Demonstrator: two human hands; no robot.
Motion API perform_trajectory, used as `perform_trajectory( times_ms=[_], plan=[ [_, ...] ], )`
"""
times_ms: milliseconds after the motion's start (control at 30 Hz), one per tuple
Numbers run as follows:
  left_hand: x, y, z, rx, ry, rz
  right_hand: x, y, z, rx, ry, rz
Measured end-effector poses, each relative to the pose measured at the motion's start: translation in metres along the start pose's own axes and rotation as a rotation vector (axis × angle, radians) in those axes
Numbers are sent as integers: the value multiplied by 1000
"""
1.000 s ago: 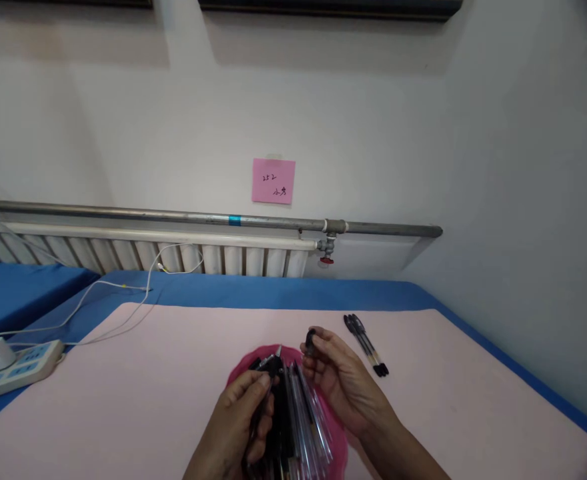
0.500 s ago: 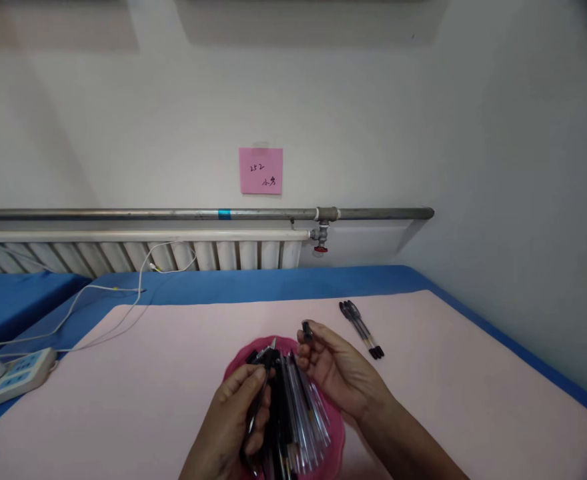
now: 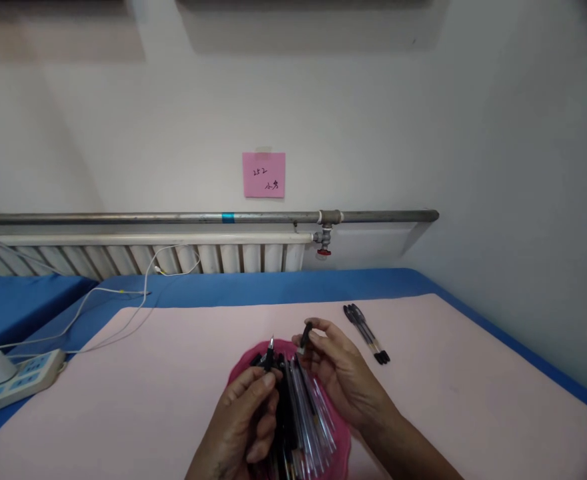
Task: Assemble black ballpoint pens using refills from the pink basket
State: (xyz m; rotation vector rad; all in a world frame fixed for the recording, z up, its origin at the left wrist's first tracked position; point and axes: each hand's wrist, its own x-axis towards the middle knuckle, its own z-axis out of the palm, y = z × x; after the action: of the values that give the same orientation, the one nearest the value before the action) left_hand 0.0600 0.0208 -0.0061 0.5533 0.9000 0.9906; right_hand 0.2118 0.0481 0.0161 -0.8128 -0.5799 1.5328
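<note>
My left hand (image 3: 246,420) is closed around a pen (image 3: 269,355), its bare metal tip pointing up and its lower end hidden by my fingers. Between the fingertips of my right hand (image 3: 341,370) is a black pen cap (image 3: 305,335), held a little to the right of the pen tip and apart from it. Both hands are above a pink basket (image 3: 343,443) with a wavy rim. Inside it lie several clear pen barrels (image 3: 306,413) and black pen parts. Several capped pens (image 3: 367,333) lie side by side on the pink sheet beyond my right hand.
A pink sheet (image 3: 138,393) covers the blue table (image 3: 273,287). At the left are a white power strip (image 3: 23,383) and white cables (image 3: 146,280). Along the wall behind run a radiator (image 3: 233,257) and a metal pipe with a red-handled valve (image 3: 324,253).
My right hand has tilted the cap so that more of its length shows. The pen in my left hand now stands more upright, its tip clearly visible. The view has shifted slightly.
</note>
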Motion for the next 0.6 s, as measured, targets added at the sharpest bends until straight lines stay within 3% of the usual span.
perform_trajectory(
  times_ms=[333,600],
  plan=[
    [5,-2,-2,45,3,64,-4,17,-2,-277,-135,-78],
    [5,-1,-5,29,-3,43,-3,18,-2,-324,-168,-58]
  ],
)
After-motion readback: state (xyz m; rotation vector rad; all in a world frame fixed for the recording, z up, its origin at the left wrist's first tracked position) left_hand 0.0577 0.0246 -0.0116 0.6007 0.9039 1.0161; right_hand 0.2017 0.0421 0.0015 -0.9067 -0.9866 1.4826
